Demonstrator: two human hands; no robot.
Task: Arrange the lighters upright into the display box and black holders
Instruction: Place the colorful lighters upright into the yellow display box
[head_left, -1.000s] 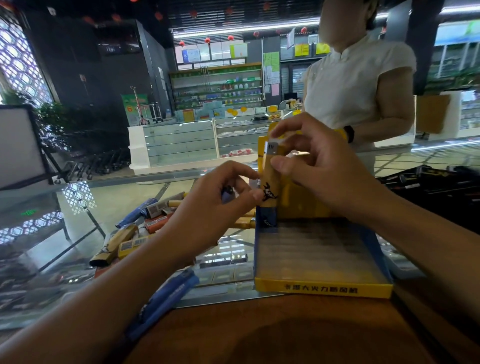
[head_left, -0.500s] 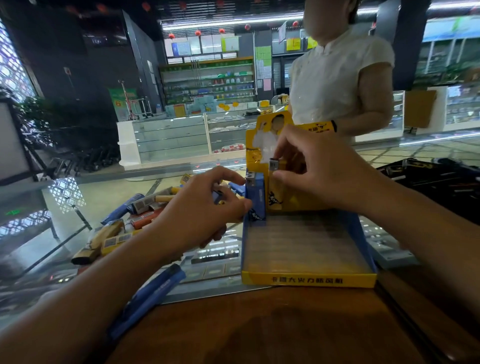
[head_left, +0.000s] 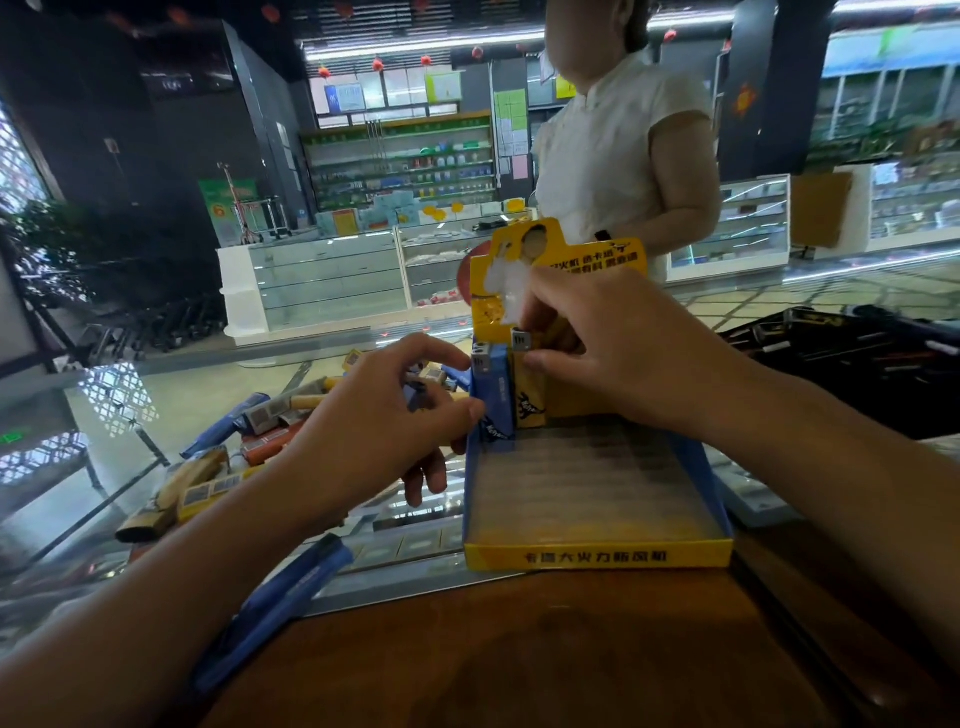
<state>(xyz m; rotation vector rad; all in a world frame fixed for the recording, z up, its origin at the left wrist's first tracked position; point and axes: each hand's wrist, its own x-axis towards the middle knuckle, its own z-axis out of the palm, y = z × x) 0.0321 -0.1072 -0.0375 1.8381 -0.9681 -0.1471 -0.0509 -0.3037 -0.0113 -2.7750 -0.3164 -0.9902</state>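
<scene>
Yellow lighter (head_left: 529, 400) upright in display box (head_left: 597, 555), pinched by R hand (head_left: 602, 343) fingers; L hand (head_left: 384, 431) fingers curled round blue lighter (head_left: 494, 395)

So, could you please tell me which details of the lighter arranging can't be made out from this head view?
- Yellow lighter: right hand covers its right side, so the grip is unclear.
- Left hand: something blue shows between its fingers; too hidden to identify.
- Display box: front lettering too blurred to read.
- Black holders: dark, cut off by the right edge; contents unclear.
</scene>
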